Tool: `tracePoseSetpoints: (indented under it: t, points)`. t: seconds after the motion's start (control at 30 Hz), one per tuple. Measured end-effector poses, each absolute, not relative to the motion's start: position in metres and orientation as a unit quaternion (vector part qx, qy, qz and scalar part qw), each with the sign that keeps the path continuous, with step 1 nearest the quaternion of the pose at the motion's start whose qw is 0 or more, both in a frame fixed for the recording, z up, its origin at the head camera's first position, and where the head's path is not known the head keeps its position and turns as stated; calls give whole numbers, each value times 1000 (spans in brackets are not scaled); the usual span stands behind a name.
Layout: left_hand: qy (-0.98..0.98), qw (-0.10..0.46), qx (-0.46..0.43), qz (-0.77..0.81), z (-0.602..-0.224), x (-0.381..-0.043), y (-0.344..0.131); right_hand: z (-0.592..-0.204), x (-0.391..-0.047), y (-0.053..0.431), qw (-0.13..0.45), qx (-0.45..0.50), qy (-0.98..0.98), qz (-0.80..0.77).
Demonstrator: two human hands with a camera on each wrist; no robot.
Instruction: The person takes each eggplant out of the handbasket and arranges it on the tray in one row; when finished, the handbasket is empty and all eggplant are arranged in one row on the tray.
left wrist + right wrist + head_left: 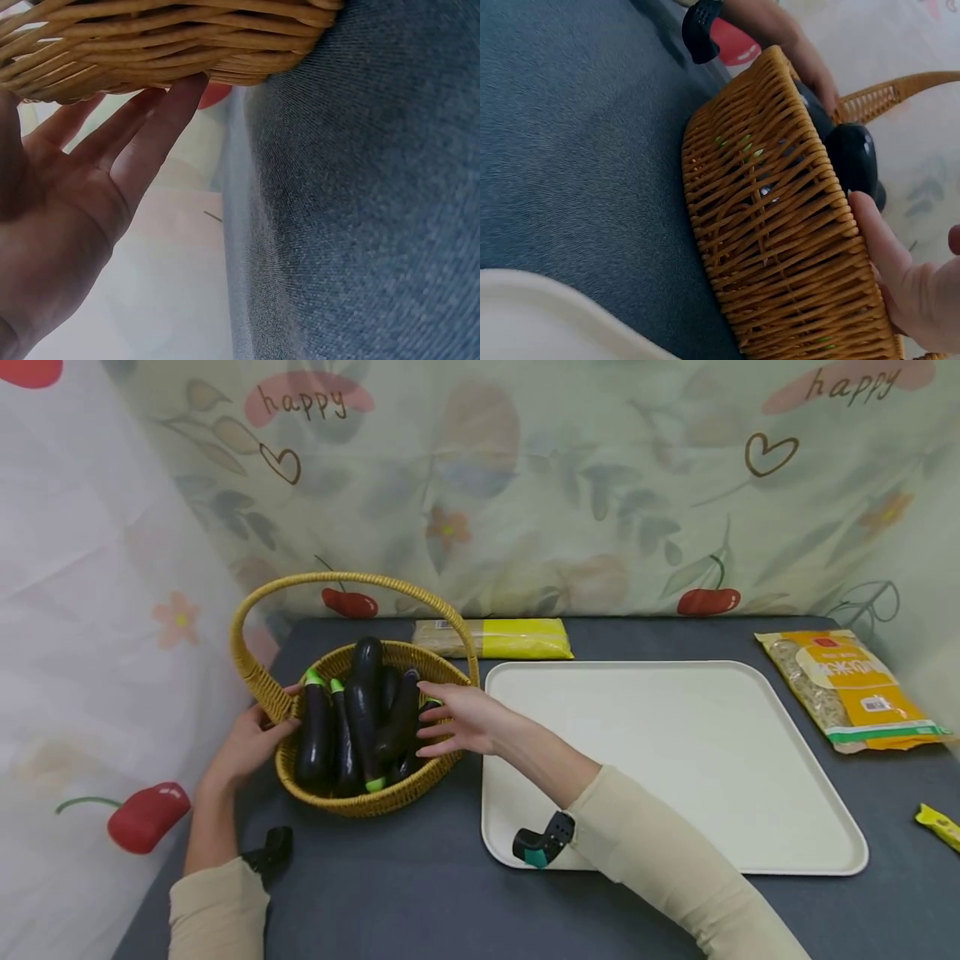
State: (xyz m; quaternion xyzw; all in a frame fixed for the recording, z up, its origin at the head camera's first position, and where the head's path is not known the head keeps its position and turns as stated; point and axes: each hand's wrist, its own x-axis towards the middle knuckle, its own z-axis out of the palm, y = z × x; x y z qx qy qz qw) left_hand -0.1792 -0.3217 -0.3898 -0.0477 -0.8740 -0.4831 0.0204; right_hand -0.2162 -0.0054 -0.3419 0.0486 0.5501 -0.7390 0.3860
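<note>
A round wicker basket [372, 803] with a tall arched handle stands at the left of the table, holding several dark purple eggplants [318, 739], some with bright green caps. My left hand [251, 739] grips the basket's left rim by the handle's foot, thumb over the edge. In the left wrist view the fingers of that hand [82, 180] lie against the woven outside wall. Over the basket's right rim reaches my right hand [463, 720], its fingers spread beside the eggplants. From the right wrist view I cannot tell whether its fingertips touch an eggplant [853, 159].
A white rectangular tray [667, 760] lies right of the basket, under my right forearm. Behind the basket is a yellow-and-clear packet [525, 639]. An orange bag [855, 689] lies at the far right, with a small yellow packet [939, 827] nearer the front. Printed curtains hang behind.
</note>
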Motion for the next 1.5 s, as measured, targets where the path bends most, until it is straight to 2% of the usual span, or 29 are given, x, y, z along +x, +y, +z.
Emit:
tracePoseSetpoints:
  t: [0.57, 1.07, 1.3, 1.5]
  points:
    - [-880, 20, -32, -473, -388, -181, -321, -347, -243, -33, 384, 75, 604, -695]
    - [-880, 21, -33, -474, -387, -181, -323, -350, -244, -42, 393, 50, 644, -654]
    - [-879, 19, -33, -475, -386, -180, -322, -351, -244, -45, 390, -8, 685, -616]
    - [-878, 19, -37, -477, -386, -180, -322, -351, -243, -47, 386, -22, 708, -591]
